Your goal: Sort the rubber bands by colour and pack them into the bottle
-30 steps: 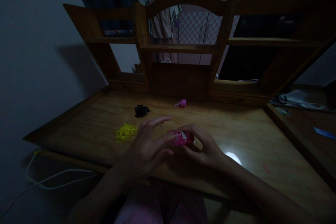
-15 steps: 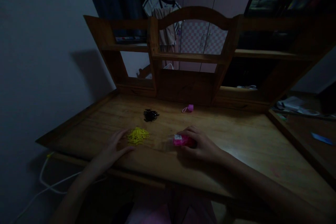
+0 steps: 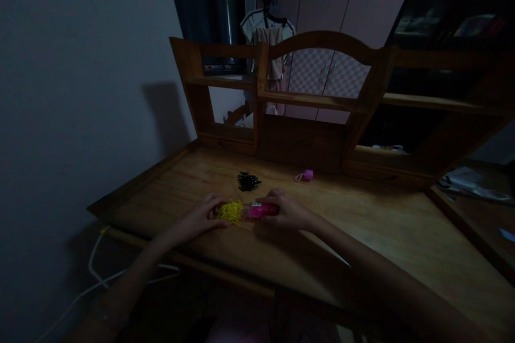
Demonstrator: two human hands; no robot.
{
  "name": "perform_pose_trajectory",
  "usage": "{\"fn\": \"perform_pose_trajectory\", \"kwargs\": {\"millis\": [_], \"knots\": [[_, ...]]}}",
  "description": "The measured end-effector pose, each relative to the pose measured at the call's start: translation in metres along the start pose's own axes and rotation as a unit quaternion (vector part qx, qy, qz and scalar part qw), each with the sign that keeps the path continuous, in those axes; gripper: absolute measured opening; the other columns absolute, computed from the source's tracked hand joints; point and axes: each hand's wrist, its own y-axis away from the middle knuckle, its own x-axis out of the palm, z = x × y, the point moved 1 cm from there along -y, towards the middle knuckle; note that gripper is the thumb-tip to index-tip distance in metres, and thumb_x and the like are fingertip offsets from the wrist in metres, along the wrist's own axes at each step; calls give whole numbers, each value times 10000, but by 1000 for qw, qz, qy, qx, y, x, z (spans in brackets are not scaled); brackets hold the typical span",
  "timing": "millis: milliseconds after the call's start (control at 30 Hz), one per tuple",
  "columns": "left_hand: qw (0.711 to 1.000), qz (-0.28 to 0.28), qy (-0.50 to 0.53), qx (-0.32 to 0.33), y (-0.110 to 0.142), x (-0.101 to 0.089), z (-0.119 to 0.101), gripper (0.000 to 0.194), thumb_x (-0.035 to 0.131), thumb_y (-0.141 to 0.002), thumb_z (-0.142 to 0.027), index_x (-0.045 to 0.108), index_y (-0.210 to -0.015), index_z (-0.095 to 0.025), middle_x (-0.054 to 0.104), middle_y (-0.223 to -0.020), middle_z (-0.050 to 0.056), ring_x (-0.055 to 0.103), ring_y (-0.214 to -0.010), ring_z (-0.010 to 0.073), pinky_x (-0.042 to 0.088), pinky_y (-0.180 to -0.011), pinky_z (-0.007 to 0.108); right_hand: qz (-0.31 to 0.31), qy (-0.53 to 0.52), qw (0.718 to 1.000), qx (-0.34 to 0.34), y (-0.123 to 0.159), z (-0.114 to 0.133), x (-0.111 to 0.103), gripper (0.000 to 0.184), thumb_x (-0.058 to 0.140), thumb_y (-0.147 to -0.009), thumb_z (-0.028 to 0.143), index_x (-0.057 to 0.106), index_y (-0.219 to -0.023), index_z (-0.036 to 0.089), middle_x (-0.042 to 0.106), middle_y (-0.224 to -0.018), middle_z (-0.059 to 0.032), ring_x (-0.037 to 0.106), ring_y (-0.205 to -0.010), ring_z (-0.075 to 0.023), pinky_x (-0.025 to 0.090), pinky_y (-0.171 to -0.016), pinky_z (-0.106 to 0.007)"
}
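Observation:
My left hand (image 3: 205,215) curls around the left side of a heap of thin yellow pieces (image 3: 230,211), thumb in front and fingers behind, closed in against them. Their exact kind is too small and dim to tell. In my right hand (image 3: 287,210) is a small bottle (image 3: 257,209), clear at its left end and bright pink further right, with a white label. It lies on its side, its clear end at the heap's right edge. Just behind is a pile of thin black pieces (image 3: 248,181). A pink cap with a loop (image 3: 307,174) lies farther back.
The wooden desk (image 3: 362,236) has a shelf unit (image 3: 301,136) along its back and a raised edge (image 3: 462,220) at the right. White cable (image 3: 94,262) hangs below the left front edge. Papers (image 3: 470,182) lie beyond the right edge.
My right hand has brought the pink bottle left, up to the yellow heap. The left hand has closed in around the heap, now more compact. The camera view has shifted left.

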Motion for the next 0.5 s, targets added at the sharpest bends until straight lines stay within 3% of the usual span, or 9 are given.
{"fn": "perform_pose_trajectory", "kwargs": {"millis": [233,500], "knots": [[1000,-31,2,3,-5,6,-9,354,642,-843,-441,671,-1084,-183,600,-950,44,576,-818,185,474,-750,304,-6,2,1000,-9,-2,3,1,434,727,-801,393,694,-1199,221,621,-1001,-88,599,-904,-226,473,-818,-346],[999,-37,8,20,-15,13,-25,167,629,-819,-283,706,-924,-178,645,-942,57,619,-862,200,489,-769,307,-22,-1,1000,-15,2,3,5,477,689,-833,412,656,-1264,213,606,-1030,-93,587,-947,-232,474,-851,-358]]}}
